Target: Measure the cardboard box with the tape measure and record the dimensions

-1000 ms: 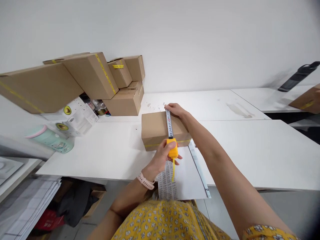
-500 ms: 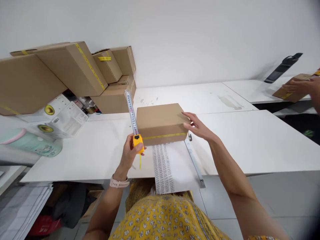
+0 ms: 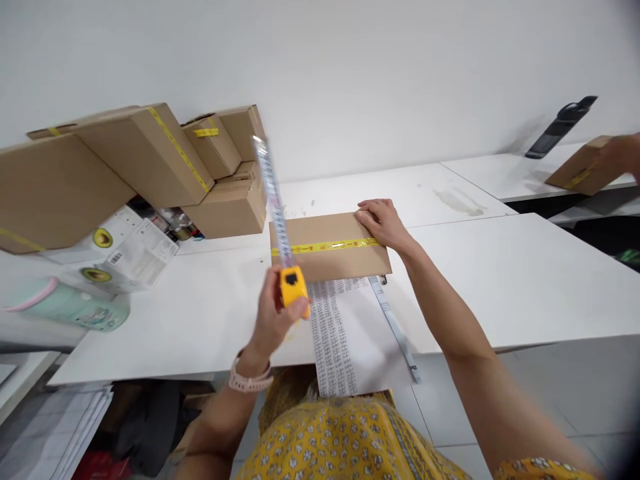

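My left hand (image 3: pixel 274 320) is closed round a yellow tape measure (image 3: pixel 293 285), held above the table's near edge. Its white blade (image 3: pixel 273 193) sticks up and away, free at its tip. A brown cardboard box (image 3: pixel 330 245) with a yellow tape strip along its top lies on the white table (image 3: pixel 500 280). My right hand (image 3: pixel 383 223) rests on the box's far right corner, fingers curled over the edge. A printed paper sheet (image 3: pixel 345 333) lies in front of the box and hangs over the table edge.
Several cardboard boxes (image 3: pixel 150 153) are stacked at the back left, with white avocado-printed cartons (image 3: pixel 120 250) and a mint tumbler (image 3: pixel 65 303) below them. Another person's hand holds a box (image 3: pixel 583 170) at far right beside a black bottle (image 3: pixel 563 127).
The box has been tipped over, so its yellow-taped face is now on top. My right hand went from its right side to its far corner. The tape measure rose with the blade out.
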The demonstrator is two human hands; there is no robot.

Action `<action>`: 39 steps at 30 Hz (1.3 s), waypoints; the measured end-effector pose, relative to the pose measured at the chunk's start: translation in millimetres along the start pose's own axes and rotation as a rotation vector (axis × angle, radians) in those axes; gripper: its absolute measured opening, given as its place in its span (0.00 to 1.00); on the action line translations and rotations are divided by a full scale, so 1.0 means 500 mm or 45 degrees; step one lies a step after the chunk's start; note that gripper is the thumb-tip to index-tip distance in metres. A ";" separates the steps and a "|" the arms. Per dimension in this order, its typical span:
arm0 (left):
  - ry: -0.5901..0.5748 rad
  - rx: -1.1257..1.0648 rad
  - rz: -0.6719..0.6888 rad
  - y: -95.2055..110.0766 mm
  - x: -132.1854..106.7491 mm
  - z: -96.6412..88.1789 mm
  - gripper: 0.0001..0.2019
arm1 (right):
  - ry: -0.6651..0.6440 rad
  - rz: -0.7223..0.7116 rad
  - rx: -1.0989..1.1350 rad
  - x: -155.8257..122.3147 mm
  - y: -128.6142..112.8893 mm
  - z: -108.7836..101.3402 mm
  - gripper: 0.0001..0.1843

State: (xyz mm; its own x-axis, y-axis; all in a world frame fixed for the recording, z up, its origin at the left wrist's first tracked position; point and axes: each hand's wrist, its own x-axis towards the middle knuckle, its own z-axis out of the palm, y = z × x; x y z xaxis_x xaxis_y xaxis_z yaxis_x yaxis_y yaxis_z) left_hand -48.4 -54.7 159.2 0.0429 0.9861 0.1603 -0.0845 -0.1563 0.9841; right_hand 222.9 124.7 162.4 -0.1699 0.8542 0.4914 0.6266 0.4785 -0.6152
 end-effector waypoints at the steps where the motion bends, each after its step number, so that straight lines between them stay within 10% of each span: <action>1: -0.135 -0.080 -0.103 -0.011 -0.021 0.017 0.27 | 0.002 -0.039 0.027 -0.001 0.000 0.002 0.16; 6: -0.396 -0.271 -0.448 -0.062 -0.067 0.080 0.25 | 0.006 -0.142 -0.024 -0.014 -0.015 0.003 0.18; 16: -0.427 -0.289 -0.461 -0.107 -0.098 0.104 0.24 | -0.064 -0.382 -0.468 -0.019 -0.016 0.005 0.29; 39: -0.394 -0.251 -0.460 -0.139 -0.103 0.143 0.30 | -0.032 -0.392 -0.355 -0.019 0.000 0.012 0.27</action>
State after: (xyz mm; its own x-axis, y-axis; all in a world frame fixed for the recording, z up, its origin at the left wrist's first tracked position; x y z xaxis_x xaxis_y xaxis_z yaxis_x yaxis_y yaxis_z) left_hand 26.6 -98.5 87.9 0.3940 0.9080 -0.1428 -0.1948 0.2344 0.9524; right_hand 220.3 117.6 153.9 -0.3982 0.6859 0.6090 0.7248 0.6422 -0.2494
